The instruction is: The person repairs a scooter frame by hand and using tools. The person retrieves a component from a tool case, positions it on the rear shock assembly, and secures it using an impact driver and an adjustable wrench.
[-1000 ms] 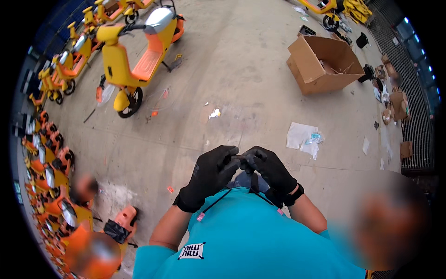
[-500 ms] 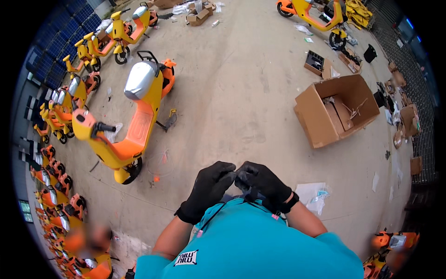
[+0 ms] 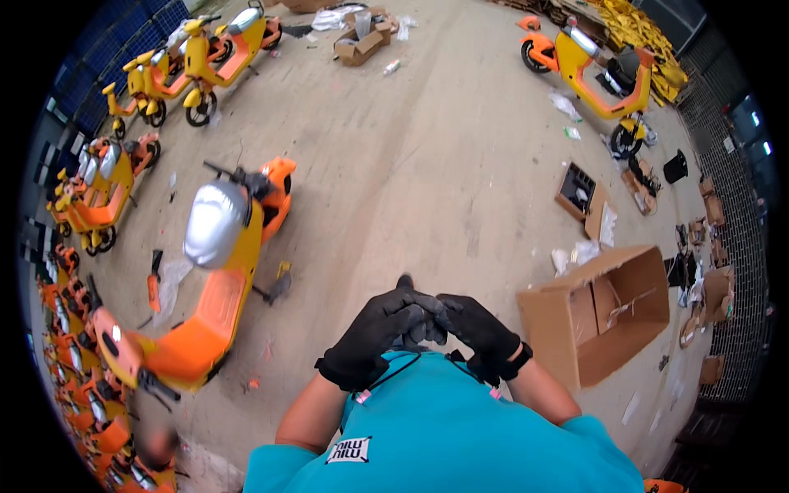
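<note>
Both my hands wear black gloves and meet in front of my turquoise shirt (image 3: 460,419). The fingers of my left hand (image 3: 378,333) are bent and pressed against those of my right hand (image 3: 481,329), overlapping at the middle. My right hand is closed in toward the left fingertips, its wrist circled by a dark band (image 3: 520,360). Whatever may lie between the fingers is hidden. Dark cords with pink ends (image 3: 363,397) hang from the shirt below the hands. To the left stands a yellow and orange scooter (image 3: 218,304) with a silver-covered seat, apart from my hands.
An open cardboard box (image 3: 559,337) lies on the concrete floor at right, with a smaller parts box (image 3: 575,187) beyond. Another scooter (image 3: 596,82) stands at the far right. Rows of scooters (image 3: 90,378) line the left. Plastic wrap (image 3: 170,287) and scraps litter the floor.
The view has shifted forward: the large scooter and cardboard box now sit lower in it. My hands have drawn closer, and their fingers now overlap more.
</note>
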Action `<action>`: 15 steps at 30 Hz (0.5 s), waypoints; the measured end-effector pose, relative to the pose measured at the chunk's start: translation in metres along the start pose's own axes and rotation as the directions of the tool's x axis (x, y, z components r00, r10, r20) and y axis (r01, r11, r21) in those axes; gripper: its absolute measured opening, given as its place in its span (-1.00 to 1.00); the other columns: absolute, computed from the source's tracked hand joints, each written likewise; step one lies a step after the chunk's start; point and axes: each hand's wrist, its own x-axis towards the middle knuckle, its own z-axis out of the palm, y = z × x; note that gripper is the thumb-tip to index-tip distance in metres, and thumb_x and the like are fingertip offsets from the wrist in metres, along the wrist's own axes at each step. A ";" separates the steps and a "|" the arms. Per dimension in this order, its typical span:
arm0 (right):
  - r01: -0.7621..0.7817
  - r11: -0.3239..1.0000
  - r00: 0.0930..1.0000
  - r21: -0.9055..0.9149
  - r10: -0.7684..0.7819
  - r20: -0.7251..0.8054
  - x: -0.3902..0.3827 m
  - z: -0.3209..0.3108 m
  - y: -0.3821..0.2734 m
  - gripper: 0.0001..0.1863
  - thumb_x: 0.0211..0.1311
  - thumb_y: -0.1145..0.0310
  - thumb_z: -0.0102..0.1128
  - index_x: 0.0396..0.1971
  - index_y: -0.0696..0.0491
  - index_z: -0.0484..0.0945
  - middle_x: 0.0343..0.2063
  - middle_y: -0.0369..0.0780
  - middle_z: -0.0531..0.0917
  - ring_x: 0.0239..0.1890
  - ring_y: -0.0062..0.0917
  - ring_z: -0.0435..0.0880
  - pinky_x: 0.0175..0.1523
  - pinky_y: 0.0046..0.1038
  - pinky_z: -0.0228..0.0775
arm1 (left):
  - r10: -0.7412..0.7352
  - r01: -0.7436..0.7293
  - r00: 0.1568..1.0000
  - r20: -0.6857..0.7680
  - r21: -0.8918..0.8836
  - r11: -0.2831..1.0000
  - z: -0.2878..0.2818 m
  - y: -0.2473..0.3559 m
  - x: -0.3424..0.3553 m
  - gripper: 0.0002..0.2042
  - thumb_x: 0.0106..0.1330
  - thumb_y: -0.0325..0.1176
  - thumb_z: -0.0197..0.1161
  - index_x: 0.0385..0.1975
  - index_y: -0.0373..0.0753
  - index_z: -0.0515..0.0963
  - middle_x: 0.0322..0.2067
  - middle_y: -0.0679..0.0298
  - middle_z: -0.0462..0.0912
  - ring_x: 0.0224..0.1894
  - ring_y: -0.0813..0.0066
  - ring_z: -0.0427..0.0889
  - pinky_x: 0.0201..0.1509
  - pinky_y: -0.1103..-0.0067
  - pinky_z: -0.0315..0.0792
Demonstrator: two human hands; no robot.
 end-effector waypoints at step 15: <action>-0.013 0.971 0.992 0.237 0.043 -0.122 0.306 -0.386 -0.185 -0.67 0.34 0.14 0.18 -0.24 0.15 0.55 -0.32 -0.32 0.61 -0.26 -0.66 0.51 -0.13 -0.55 0.39 | -0.107 0.062 0.985 0.133 0.306 0.950 -0.122 0.215 0.519 -0.77 0.35 -0.30 0.13 -0.20 -0.35 0.58 -0.40 0.28 0.61 -0.37 0.62 0.51 -0.27 0.65 0.41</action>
